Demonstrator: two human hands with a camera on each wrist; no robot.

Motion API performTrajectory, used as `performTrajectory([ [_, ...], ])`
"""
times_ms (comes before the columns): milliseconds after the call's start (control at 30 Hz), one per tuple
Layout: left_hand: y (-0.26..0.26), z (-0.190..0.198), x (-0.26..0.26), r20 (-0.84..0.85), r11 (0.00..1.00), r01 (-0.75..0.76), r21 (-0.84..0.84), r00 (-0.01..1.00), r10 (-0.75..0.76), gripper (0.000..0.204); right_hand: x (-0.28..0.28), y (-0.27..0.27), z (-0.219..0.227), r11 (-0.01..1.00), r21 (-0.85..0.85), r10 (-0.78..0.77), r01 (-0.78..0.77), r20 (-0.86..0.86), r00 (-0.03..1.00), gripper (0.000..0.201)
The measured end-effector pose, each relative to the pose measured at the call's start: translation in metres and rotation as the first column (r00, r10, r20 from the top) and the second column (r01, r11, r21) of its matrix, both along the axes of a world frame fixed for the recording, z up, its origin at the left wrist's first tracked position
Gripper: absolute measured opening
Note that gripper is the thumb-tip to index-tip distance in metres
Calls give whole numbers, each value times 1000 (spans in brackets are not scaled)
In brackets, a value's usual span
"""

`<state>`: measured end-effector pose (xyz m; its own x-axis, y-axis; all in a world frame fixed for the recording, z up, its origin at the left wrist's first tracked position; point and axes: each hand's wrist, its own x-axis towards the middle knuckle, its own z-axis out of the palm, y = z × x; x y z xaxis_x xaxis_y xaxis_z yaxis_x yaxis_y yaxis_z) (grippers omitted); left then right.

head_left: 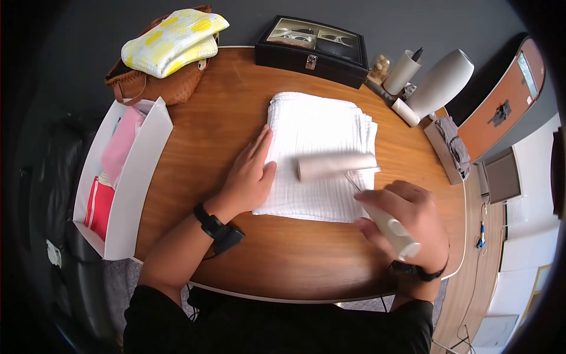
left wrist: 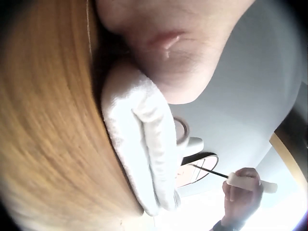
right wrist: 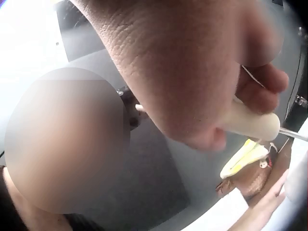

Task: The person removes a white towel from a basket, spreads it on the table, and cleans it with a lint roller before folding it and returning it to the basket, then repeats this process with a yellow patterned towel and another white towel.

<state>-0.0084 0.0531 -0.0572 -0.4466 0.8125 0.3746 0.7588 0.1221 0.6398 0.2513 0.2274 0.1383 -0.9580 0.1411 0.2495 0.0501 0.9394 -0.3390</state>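
A folded white gauze cloth (head_left: 318,127), several layers thick, lies flat on the wooden table. My left hand (head_left: 250,171) rests along its left edge with the fingers fairly straight. In the left wrist view the layered cloth edge (left wrist: 139,144) sits right beside that hand. My right hand (head_left: 413,215) grips the pale handle (right wrist: 252,123) of a lint roller (head_left: 336,166), fingers wrapped round it. The roller's white cylinder lies crosswise over the lower middle of the cloth in the head view, slightly blurred.
At the left stands a white box (head_left: 150,156) with pink and red cloths. Behind it, a yellow-spotted cloth (head_left: 171,44) tops a brown woven bag (head_left: 171,88). A black glasses case (head_left: 295,62) is at the back; a white vase (head_left: 442,82) and small box (head_left: 445,150) stand right.
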Motion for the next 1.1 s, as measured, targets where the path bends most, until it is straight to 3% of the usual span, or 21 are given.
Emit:
performTrajectory([
  [133,0,-1,0,-4,1000,-3,-3,1000,3,65,2,2,-12,981,-191,-74,45,-146,987,18],
  [267,0,4,0,14,999,-19,-26,1000,19,64,-23,14,-36,988,-132,-99,74,-191,977,15],
  [300,0,3,1,20,999,-23,-29,1000,23,64,-27,21,-44,992,-104,-84,71,-127,988,19],
  [400,-1,3,0,-12,1000,-22,-2,1000,22,60,-48,32,-90,900,-436,-104,6,-202,974,25],
  [500,0,2,-2,170,996,-31,78,985,18,50,-40,39,-77,893,-450,-39,11,-54,998,30],
  [600,2,-1,-8,526,975,-107,196,850,-13,42,-24,34,-47,911,-409,54,-54,-11,998,30],
  [667,3,1,-7,551,961,-149,233,834,-4,37,-5,22,-9,926,-371,113,-65,111,987,28],
  [767,1,6,-7,540,958,-165,235,842,13,35,15,19,18,925,-346,201,-155,100,975,23],
  [933,3,0,-10,485,950,-193,244,873,53,33,14,24,4,920,-386,77,-64,18,997,14],
  [1100,2,-5,-13,659,924,-271,270,752,28,30,-20,55,-52,854,-516,55,-61,-27,998,13],
])
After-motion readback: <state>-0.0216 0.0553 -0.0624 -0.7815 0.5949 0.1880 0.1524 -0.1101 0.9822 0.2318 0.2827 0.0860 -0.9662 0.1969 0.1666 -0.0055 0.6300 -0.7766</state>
